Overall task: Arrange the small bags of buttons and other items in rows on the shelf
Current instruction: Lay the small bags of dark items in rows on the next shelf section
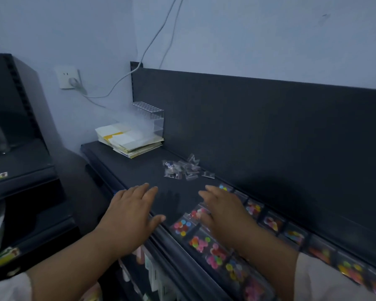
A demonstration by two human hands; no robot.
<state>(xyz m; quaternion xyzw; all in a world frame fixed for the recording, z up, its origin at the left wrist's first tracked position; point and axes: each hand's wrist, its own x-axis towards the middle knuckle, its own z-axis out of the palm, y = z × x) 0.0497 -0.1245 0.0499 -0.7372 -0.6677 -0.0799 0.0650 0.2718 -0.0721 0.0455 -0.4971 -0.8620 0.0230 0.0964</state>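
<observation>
Low in the centre of the frame, both hands hover palm-down over the dark shelf (139, 168). The left hand (128, 213) has its fingers straight and spread and holds nothing. The right hand (224, 211) lies just as flat above the near end of the front row of button bags (202, 243); whether its fingers touch the bag beneath I cannot tell.

The danger, as I judge it, lies with that right hand. A careless sweep toward the loose pile of small clear bags (182, 169) in the middle of the frame could drag the slick packets already laid, skewing both the front row and the back row (271, 222) along the rear panel. The front row also sits close to the shelf's lip, so a nudge might tip a bag over the edge.

Each laid bag is clear and holds a cluster of bright round buttons: pink, yellow, blue, green. The loose bags hold something small and dark, too tiny to tell. Toward the upper left, a clear stand (152, 118) rises behind a stack of papers (130, 140).
</observation>
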